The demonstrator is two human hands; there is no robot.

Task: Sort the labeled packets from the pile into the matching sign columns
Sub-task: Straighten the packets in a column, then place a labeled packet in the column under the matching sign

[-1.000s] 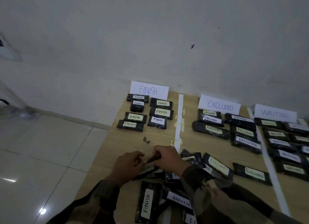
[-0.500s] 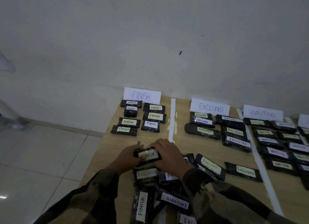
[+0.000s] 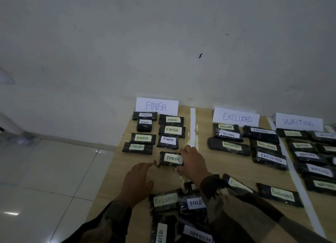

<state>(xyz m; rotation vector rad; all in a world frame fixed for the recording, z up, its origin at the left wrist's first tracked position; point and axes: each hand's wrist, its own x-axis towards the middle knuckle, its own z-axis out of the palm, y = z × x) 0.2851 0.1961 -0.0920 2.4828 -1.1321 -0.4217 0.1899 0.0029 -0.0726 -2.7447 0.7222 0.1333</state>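
Now right grip point(image 3: 192, 162) clamped on FINISH packet point(image 3: 171, 158), placing it in column below FINISH sign point(image 3: 156, 106); left grip point(image 3: 138, 181) apart, empty. Next likely: release, fetch from pile point(image 3: 164, 200).

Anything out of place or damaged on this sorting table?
Yes. The white tape divider strip between the columns under the white paper FINISH sign and EXCLUDED sign is torn and ragged partway down. One black EXCLUDED-labelled packet lies slanted, apart from its rows.
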